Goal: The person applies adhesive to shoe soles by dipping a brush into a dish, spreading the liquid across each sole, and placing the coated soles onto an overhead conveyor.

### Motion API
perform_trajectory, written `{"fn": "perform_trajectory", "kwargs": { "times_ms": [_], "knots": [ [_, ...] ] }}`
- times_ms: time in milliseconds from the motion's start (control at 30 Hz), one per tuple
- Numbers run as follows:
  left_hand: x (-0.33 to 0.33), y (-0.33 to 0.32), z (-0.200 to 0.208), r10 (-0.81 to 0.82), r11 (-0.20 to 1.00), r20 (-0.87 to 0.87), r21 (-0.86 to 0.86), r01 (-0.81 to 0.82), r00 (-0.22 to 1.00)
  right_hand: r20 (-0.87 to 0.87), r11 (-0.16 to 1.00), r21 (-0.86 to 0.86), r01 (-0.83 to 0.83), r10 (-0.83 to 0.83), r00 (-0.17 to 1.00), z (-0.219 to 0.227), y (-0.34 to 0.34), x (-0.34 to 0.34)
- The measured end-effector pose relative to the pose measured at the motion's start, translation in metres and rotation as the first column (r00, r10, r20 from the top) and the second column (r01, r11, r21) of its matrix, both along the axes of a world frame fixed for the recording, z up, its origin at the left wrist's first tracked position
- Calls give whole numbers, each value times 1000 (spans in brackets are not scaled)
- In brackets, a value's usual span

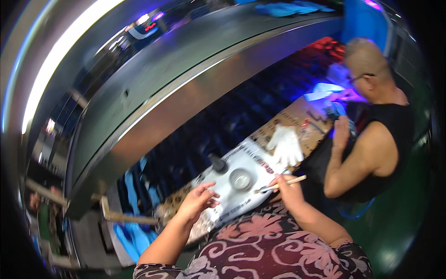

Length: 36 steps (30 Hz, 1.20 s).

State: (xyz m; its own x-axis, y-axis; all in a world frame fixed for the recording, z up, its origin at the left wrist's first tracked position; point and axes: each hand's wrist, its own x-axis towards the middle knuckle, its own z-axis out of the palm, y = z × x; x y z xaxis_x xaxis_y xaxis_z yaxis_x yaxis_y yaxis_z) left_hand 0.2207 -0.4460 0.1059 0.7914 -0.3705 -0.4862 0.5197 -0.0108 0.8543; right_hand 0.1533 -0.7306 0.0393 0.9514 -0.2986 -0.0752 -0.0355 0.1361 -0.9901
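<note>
My right hand point(289, 188) grips a thin brush point(298, 179) with a pale wooden handle, its tip pointing left toward a small grey round cup point(241, 179). The cup stands on a white printed plastic sheet point(232, 200) in front of me. Left of the cup hovers my left hand point(200, 200), fingers apart and curved, with nothing in them. A small dark container point(217, 163) sits just beyond the cup. White gloves point(286, 145) lie on the far right part of the sheet.
A co-worker point(371, 135) sits at the right, hands under bluish light. Behind the sheet are dark pieces point(223, 121) in rows beneath a long metal-edged conveyor point(186, 69). Cardboard point(297, 114) extends toward the co-worker. Blue strips point(134, 237) hang by a wooden bar point(130, 217) at left.
</note>
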Motion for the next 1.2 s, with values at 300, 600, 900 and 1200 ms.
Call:
{"fn": "perform_trajectory", "kwargs": {
  "times_ms": [300, 600, 900, 1200],
  "knots": [
    [-210, 217, -100, 907, 389, -350, 488, -781, 233, 6, 998, -18, -59, 59, 998, -1, 26, 23],
    [-197, 296, -121, 975, 22, -221, 232, -973, -30, -35, 985, -57, -161, 159, 987, 6, 63, 20],
    [-220, 315, -135, 918, 362, -181, 24, -932, 352, -39, 987, -61, -150, 148, 988, 5, 60, 10],
    [-286, 262, -115, 603, 737, -417, -33, -675, 680, -88, 978, -87, -188, 180, 980, 11, 67, 13]
  ]
}}
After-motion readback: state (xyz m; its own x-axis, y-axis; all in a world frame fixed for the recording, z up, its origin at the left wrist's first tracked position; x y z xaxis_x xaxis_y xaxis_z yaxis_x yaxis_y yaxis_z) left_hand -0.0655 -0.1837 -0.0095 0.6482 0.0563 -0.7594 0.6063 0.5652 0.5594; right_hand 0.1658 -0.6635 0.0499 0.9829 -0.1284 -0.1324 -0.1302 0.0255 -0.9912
